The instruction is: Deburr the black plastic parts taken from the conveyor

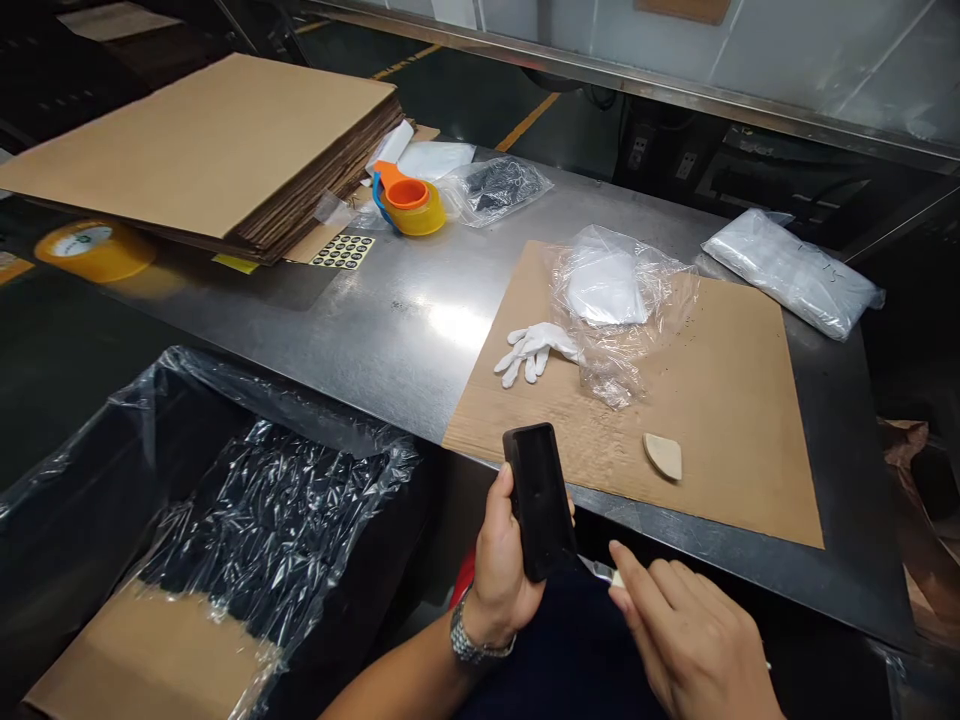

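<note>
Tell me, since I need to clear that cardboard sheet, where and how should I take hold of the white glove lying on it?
Grip the white glove across its palm, coming from above. It lies flat on the cardboard sheet with its fingers spread toward the left, so they are floppy and thin to pinch. Its cuff end lies at the crumpled clear plastic bag, perhaps tucked under it, so the open palm is probably the easier hold.

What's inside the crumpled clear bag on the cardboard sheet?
The clear bag holds a flat white piece; a white glove pokes out at its left. Anything deeper is hidden by folds and glare.

Black phone [538,500], white glove [531,351], orange tape dispenser [407,198].
</note>
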Tool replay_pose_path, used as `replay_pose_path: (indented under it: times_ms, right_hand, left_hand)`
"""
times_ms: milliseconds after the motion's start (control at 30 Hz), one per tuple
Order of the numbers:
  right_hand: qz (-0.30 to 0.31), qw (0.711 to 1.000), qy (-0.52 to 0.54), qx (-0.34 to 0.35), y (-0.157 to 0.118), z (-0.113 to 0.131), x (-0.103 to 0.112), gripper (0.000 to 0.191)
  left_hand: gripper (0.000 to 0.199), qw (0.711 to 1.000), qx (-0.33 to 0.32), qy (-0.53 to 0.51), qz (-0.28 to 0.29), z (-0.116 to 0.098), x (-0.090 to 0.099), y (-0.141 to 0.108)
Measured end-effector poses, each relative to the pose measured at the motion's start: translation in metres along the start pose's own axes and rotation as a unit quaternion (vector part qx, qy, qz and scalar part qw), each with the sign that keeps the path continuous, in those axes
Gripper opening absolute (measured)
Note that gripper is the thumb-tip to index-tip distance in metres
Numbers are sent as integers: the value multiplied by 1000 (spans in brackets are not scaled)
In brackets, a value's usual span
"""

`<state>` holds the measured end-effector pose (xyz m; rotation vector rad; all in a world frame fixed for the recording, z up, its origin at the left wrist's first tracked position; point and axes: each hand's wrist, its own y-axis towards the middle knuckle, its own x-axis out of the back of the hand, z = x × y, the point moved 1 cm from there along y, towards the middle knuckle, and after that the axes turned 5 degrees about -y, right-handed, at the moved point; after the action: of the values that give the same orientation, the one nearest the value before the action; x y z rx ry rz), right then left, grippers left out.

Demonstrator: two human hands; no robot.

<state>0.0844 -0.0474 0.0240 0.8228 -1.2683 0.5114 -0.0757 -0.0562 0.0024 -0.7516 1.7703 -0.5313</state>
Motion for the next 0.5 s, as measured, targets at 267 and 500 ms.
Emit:
replay_pose_path:
  times_ms: [267, 500]
  right_hand:
    - [31, 996, 69, -43, 5, -1, -2, 33]
    - [87, 993, 67, -35, 5, 0, -5, 35]
  left_hand:
    - [43, 999, 35, 13, 12, 2, 2, 1]
    - [40, 998, 50, 24, 31, 1, 4, 1]
